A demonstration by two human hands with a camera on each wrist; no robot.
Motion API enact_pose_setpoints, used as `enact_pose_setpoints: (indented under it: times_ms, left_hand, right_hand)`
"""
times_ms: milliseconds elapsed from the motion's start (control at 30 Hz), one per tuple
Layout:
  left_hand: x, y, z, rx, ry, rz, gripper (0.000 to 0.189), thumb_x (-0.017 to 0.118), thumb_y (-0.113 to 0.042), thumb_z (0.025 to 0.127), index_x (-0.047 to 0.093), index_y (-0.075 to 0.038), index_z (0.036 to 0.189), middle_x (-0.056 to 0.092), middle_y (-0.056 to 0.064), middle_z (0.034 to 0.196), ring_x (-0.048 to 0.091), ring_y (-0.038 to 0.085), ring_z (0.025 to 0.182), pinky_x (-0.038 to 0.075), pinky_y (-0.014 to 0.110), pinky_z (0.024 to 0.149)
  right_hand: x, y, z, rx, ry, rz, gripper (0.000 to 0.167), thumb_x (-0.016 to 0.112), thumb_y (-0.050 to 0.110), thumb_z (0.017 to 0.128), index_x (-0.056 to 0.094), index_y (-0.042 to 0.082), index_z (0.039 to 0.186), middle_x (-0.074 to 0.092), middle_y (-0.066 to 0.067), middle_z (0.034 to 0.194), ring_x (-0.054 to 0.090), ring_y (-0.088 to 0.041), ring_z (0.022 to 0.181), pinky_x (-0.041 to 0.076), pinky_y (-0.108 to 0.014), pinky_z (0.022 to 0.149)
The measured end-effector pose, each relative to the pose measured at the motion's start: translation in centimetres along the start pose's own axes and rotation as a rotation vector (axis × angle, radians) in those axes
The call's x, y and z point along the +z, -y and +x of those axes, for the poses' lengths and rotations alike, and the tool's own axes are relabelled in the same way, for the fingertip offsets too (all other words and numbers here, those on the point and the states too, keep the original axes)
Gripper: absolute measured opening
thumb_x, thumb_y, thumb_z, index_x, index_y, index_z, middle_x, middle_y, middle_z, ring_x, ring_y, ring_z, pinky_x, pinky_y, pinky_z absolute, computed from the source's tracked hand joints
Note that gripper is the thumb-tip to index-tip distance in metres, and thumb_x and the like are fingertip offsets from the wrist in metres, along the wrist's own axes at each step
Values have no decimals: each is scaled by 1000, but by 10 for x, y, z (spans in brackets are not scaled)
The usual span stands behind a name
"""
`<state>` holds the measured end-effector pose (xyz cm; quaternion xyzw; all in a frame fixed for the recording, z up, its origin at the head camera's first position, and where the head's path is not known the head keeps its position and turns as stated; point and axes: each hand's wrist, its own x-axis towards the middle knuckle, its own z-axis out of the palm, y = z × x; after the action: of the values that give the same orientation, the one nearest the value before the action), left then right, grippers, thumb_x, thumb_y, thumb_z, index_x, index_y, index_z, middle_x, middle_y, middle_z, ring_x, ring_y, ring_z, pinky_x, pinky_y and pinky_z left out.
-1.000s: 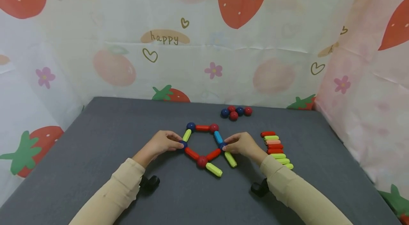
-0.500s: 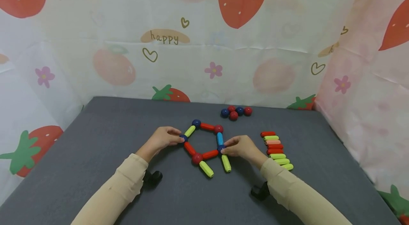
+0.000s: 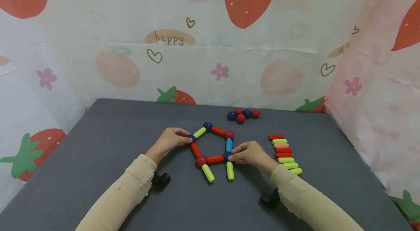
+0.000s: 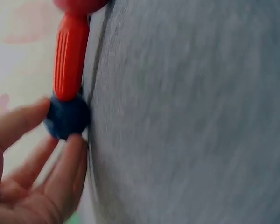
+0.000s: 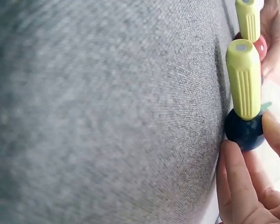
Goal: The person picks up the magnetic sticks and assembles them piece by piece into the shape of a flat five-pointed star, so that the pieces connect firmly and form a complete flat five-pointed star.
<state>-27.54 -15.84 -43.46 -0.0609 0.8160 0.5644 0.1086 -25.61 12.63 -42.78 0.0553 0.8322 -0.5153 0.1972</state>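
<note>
On the grey table lies a five-sided ring of balls and short rods. My left hand (image 3: 170, 141) pinches the blue ball (image 4: 67, 116) at the ring's left corner, between thumb and fingers. At the lower right corner my right hand (image 3: 251, 155) pinches another blue ball (image 5: 245, 129). A red ball (image 3: 201, 161) forms the lower left corner, a blue ball (image 3: 207, 125) and a red ball (image 3: 229, 135) the far ones. Red rods (image 3: 215, 159), a blue rod (image 3: 228, 145) and a yellow-green rod (image 3: 199, 132) join them. Two yellow-green rods (image 3: 230, 171) stick out toward me.
Several loose red and blue balls (image 3: 240, 118) sit together near the table's back edge. Right of the ring lies a column of loose rods (image 3: 283, 150), partly behind my right forearm. A strawberry-print cloth (image 3: 203, 59) hangs behind the table (image 3: 108, 132).
The ring has turned clockwise as seen from above, its left side going away from me and its right side nearing me. Both hands have moved along with their balls.
</note>
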Motion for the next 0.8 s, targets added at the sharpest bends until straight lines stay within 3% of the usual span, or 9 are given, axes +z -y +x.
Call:
enact_pose_setpoints:
  times_ms: [133, 200, 400, 500, 800]
  left_hand:
    - [4, -3, -13, -35, -58, -52, 51, 74, -16, 89, 55, 2, 133, 58, 24, 133, 66, 33, 113, 53, 42, 101]
    - [6, -3, -22, -60, -54, -79, 56, 74, -16, 89, 50, 5, 135, 56, 27, 134, 68, 34, 111, 52, 45, 102]
    - [16, -2, -37, -90, 54, -115, 59, 76, -8, 87, 43, 14, 130, 60, 33, 126, 73, 32, 100, 60, 40, 88]
    - [21, -2, -39, -89, 74, -101, 57, 77, -6, 85, 44, 13, 128, 62, 32, 122, 73, 30, 96, 61, 38, 84]
    - [29, -5, -30, -108, 37, -55, 50, 78, -6, 84, 50, 11, 122, 64, 28, 118, 73, 21, 85, 62, 37, 81]
  right_hand:
    - [-3, -1, -2, 10, 13, 8, 24, 84, 9, 79, 76, 1, 100, 76, -6, 93, 69, -9, 76, 62, -30, 75]
    - [-3, -2, -3, 12, 20, 19, 25, 83, 10, 80, 76, 1, 101, 76, -5, 91, 70, -10, 77, 62, -31, 76]
    - [-3, -5, -6, 3, 32, 32, 25, 83, 11, 80, 76, 0, 102, 76, -4, 89, 71, -11, 78, 62, -32, 77]
    - [-1, -6, -7, -6, 46, 24, 24, 83, 12, 80, 76, 0, 100, 76, -4, 88, 71, -11, 78, 62, -33, 77]
    - [2, -4, -10, -18, 64, 31, 20, 82, 12, 82, 76, 0, 97, 76, -4, 87, 71, -12, 77, 63, -33, 77]
